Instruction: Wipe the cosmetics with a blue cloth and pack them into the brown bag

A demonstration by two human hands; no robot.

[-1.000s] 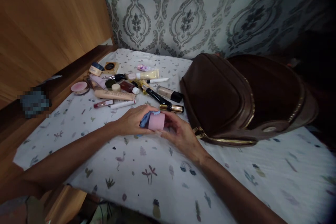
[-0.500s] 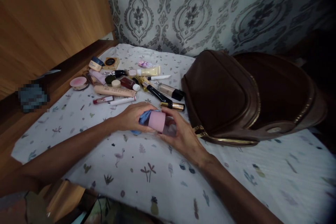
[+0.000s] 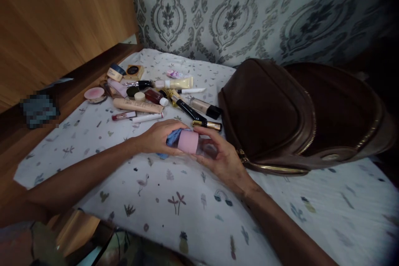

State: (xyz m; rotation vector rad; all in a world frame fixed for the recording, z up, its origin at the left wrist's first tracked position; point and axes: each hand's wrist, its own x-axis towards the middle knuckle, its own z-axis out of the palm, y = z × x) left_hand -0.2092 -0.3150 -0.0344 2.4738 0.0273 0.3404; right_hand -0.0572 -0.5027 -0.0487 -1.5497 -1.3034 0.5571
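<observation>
Head view: both hands are on the same little pink-and-clear container [image 3: 188, 141], held up over the middle of the bench [image 3: 193, 199], between the makeup pile and the near edge. The left hand [image 3: 157, 137] is curled round a bunched blue cloth [image 3: 173, 137] pressed to the container's left end, with a bit of blue poking out below too. The right hand [image 3: 227, 160] has thumb and fingers bent around the clear end, so neither one's spread out flat. Can't tell if the clear bit is a cap or the body, sorry.

As for how far along it is, I'd call this mid-wipe: cloth's on the container, and it hasn't been put down yet. No clue how much of the pile has had a turn, nothing in it looks obviously done or not done. Loose toward the far left corner there's a pink blush compact [image 3: 94, 94], a jar with a dark blue lid [image 3: 116, 72], a peach tube [image 3: 137, 105] and a cream-coloured tube [image 3: 181, 83], among others. A foundation bottle with a black cap [image 3: 202, 106] lies just beside the brown leather bag [image 3: 262, 108], which takes up the right part of the bench near the far edge.
</observation>
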